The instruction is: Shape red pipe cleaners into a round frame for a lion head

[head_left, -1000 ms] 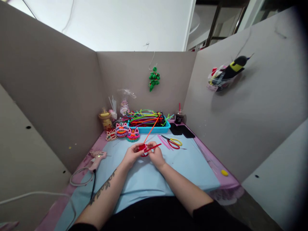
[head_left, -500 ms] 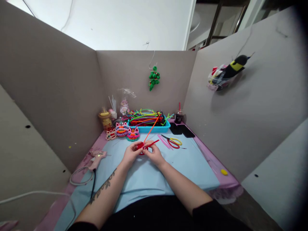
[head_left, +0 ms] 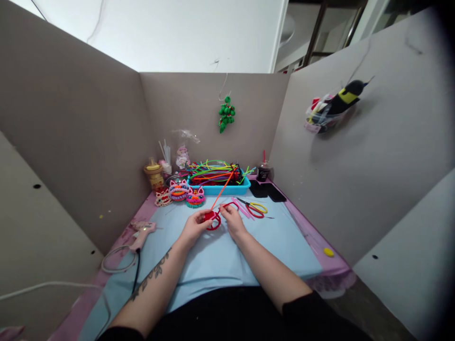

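Observation:
My left hand [head_left: 195,227] is closed on a red piece of bent pipe cleaner [head_left: 214,227] that has a round loop at its lower side. From the top of this piece an orange pipe cleaner [head_left: 222,192] sticks up, slanting to the right. My right hand [head_left: 232,222] pinches a red pipe cleaner strand [head_left: 232,204] running off the piece, and its free end curves out past the fingers. Both hands are over the blue cloth [head_left: 216,260]. Fingers partly hide how the strand joins the piece.
Behind the hands stands a blue tray [head_left: 220,190] of colourful pipe cleaners. Scissors [head_left: 255,209] and pink strips [head_left: 245,211] lie to the right. Several cat-faced figures [head_left: 195,197] sit left of the tray. A pink glue gun [head_left: 144,234] with its cord lies at the left.
My right hand has moved up and slightly right, away from my left hand, drawing the red strand with it. The red loop now shows more fully.

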The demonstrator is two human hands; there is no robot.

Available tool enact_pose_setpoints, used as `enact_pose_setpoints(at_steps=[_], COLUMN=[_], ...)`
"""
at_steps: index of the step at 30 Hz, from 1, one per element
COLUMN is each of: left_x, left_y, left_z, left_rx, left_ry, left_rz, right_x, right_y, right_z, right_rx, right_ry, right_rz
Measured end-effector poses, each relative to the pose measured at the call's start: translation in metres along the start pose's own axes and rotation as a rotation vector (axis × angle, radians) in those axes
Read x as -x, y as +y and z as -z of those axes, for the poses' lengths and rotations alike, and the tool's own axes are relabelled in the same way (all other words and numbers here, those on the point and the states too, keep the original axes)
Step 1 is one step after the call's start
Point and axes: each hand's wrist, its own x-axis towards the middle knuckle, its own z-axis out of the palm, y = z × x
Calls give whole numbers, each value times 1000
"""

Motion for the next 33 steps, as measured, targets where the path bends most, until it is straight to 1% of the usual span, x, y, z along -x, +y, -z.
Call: enact_pose_setpoints(at_steps=[3, 6, 9, 12, 15, 17, 20, 23, 28, 30, 33], left_x=[-1, 0, 0, 1, 1, 1, -1, -2, -2, -1, -1], left_y=[0, 0, 0, 1, 1, 0, -2, -5, -4, -3, -4], left_z=[2, 3, 2, 0, 0, 1, 3, 5, 6, 5, 5], left_rx=[3, 2, 3, 20, 40, 29, -13, -32, -17, -14, 5], left_ry=[21, -8, -40, -62, -78, -62, 16, 73, 80, 72, 48], left_rz=[-23, -35, -30, -22, -21, -23, -23, -30, -54, -43, -22], right_x=[4, 6, 6, 6, 6, 6, 6, 7, 9, 10, 10], right_y=[-4, -5, -3, -1, 1, 2, 1, -1, -6, -6, -5], right_z=[-1, -1, -2, -4, -5, -5, -5, -4, -6, -6, -6], right_rx=[86, 156, 154, 57, 20, 56, 106, 127, 130, 102, 80], right_ry=[-123, -169, -176, -178, -165, -141, -108, -133, -210, -209, -174], right_rz=[59, 70, 31, -8, -3, 8, 9, 1, -14, -15, 9])
